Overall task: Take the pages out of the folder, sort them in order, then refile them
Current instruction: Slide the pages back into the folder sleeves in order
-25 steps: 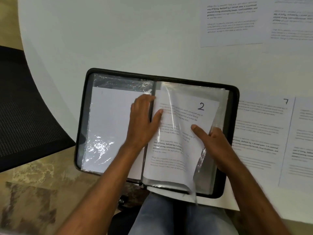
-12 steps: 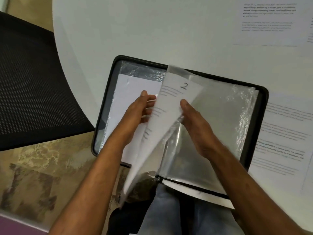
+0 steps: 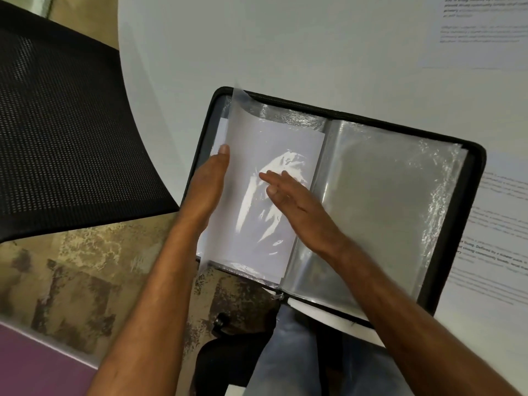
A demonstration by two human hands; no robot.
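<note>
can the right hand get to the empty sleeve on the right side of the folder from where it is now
Probably yes. The right hand rests open on the turned sleeve, and the empty sleeve lies uncovered right beside it.

Looks like an office or meeting rm. White round-edged tabletop [image 3: 257,38] carries a black zip display folder [image 3: 471,212] w/ clear plastic sleeves and printed text pages [image 3: 491,224] spread flat beside it, another sheet [image 3: 483,32] at far right. Black mesh-back office chair [image 3: 63,124] stands just beside the tabletop on the left. Floor [image 3: 85,270] is patterned carpet in brown/tan blotches, commercial type. A purple surface [image 3: 37,367] shows at lower left; can't tell what it is.
</note>
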